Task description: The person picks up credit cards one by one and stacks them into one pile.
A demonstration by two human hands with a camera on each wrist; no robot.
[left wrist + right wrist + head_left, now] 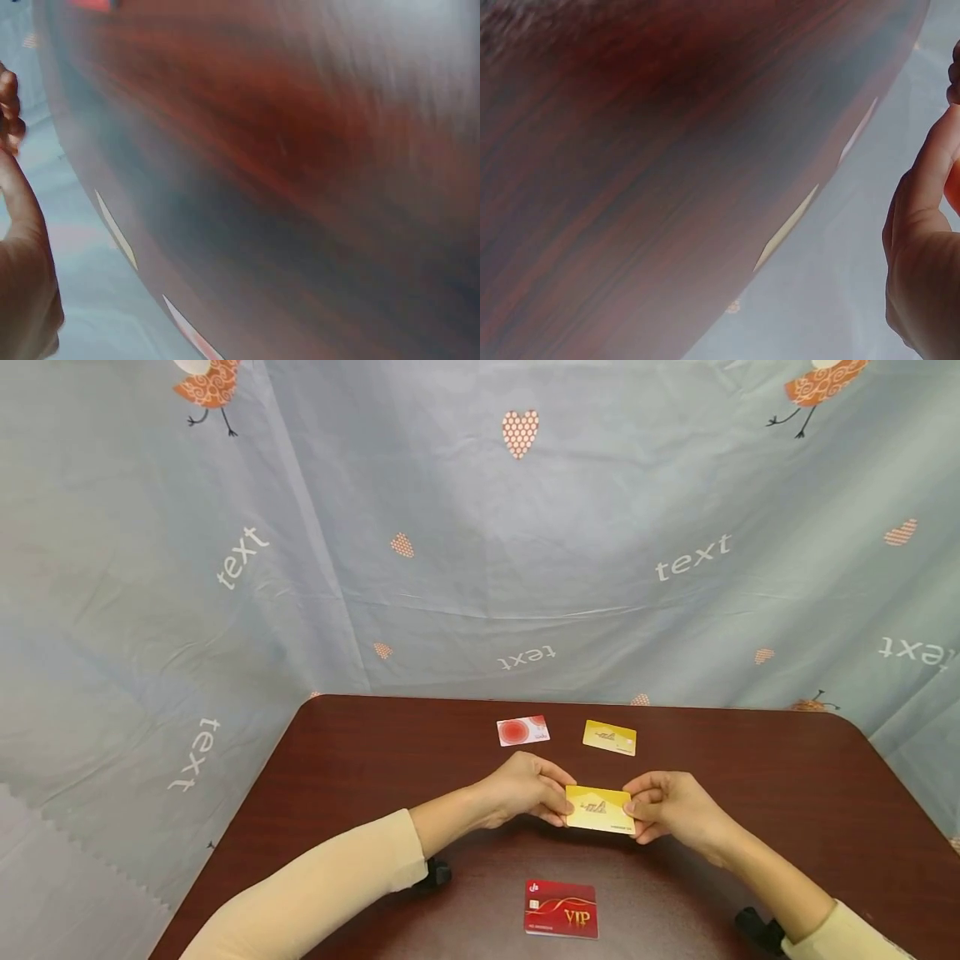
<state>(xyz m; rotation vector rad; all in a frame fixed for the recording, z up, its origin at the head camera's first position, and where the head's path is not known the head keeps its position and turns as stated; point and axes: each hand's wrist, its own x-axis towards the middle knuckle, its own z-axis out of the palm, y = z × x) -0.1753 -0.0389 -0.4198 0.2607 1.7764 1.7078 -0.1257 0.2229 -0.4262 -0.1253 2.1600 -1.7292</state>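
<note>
Grey-blue fabric (450,527) printed with hearts hangs behind the dark reddish-brown, wood-grained bench (405,752). From my remote post I see the left hand (525,791) and right hand (675,810), fingers clamped on opposite ends of a yellow rectangular card (598,811) raised above the bench. Nearer lies a red rectangular VIP card (558,906); beyond, a white-and-red rectangular card (523,731) and a second yellow card (610,737) lie apart.

Two-tone yellow, brownish emblem on held card (600,810). Similar yellow, similar emblem on far yellow card (610,737). Red, gold waves, gold "VIP" on front card (561,909). White, reddish circles on neighbouring far card (522,730). Dark reddish brown, wood grain on counter (412,743). Grey-blue, orange patterned hearts and birds, white "text" on cloth (450,468). Cream on sleeves (322,885); black on wrist gear (760,931).
</note>
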